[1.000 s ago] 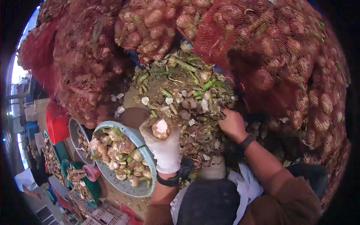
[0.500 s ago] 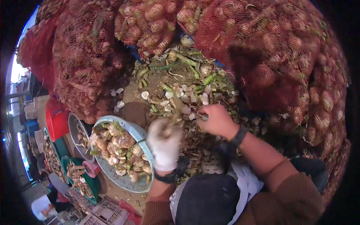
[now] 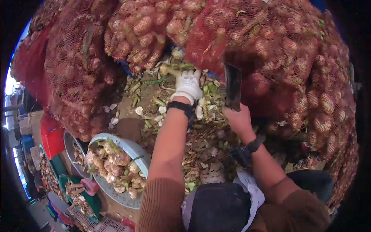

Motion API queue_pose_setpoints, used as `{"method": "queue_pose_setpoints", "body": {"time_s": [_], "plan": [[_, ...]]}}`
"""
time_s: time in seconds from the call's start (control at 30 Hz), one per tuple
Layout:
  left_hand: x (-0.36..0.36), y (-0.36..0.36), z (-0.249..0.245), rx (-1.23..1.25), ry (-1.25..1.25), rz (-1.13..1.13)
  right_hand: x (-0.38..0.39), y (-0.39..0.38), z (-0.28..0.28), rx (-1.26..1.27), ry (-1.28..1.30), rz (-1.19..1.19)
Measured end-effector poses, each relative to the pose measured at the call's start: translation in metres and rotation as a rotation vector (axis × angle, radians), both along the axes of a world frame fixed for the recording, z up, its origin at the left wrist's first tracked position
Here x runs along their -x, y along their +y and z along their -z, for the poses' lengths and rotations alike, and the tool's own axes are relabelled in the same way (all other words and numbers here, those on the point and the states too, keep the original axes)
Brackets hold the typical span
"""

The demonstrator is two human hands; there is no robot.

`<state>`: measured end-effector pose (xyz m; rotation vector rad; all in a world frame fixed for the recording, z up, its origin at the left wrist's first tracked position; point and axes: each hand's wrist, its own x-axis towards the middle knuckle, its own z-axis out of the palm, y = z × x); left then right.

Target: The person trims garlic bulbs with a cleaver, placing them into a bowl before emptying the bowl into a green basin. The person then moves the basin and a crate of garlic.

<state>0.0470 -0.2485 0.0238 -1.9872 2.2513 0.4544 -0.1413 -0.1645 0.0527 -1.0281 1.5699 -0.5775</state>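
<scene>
My left hand (image 3: pixel 188 86), in a white glove, stretches far forward over the littered ground. Its fingers are extended across the stalk of a garlic bulb (image 3: pixel 165 70), whose round end shows to the left of the glove. My right hand (image 3: pixel 239 120) is bare and wrapped round the handle of a knife (image 3: pixel 233 86); the broad dark blade points up and away from me, and the handle is mostly hidden in my fist. Cut green stalks (image 3: pixel 210 88) and papery white skins lie between and beyond my hands.
Red mesh sacks (image 3: pixel 270 50) full of bulbs wall off the back and right. At lower left stands a light blue basin (image 3: pixel 143 141) of trimmed bulbs, beside a metal bowl (image 3: pixel 69 149), a red container (image 3: pixel 56 129) and a green tub (image 3: pixel 96 189).
My left hand has gone from beside the blue basin forward to the garlic stalk. My right hand has shifted rightward, and the knife blade now stands out in clear view.
</scene>
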Motion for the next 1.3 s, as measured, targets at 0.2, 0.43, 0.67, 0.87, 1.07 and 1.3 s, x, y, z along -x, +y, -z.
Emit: {"method": "queue_pose_setpoints", "body": {"time_s": [0.2,0.43,0.67,0.87,1.07,1.3], "plan": [[-0.009,0.076,-0.016,0.235,0.771,-0.346,0.007,0.014,-0.016,0.316,0.281,-0.213],[-0.008,0.174,-0.050,0.463,1.398,-0.785,-0.036,0.040,-0.042,0.837,0.418,-0.688],[-0.005,0.190,-0.060,0.464,1.647,-1.037,-0.054,0.048,-0.048,0.929,0.309,-0.766],[-0.002,0.195,-0.089,0.360,1.375,-0.872,-0.056,0.048,-0.041,0.960,0.260,-0.752],[-0.010,0.209,-0.104,0.540,1.060,-0.811,-0.010,0.031,0.024,0.331,0.533,-0.703],[-0.019,0.204,-0.098,0.499,0.984,-0.832,-0.060,0.044,-0.041,0.842,0.167,-0.702]]}}
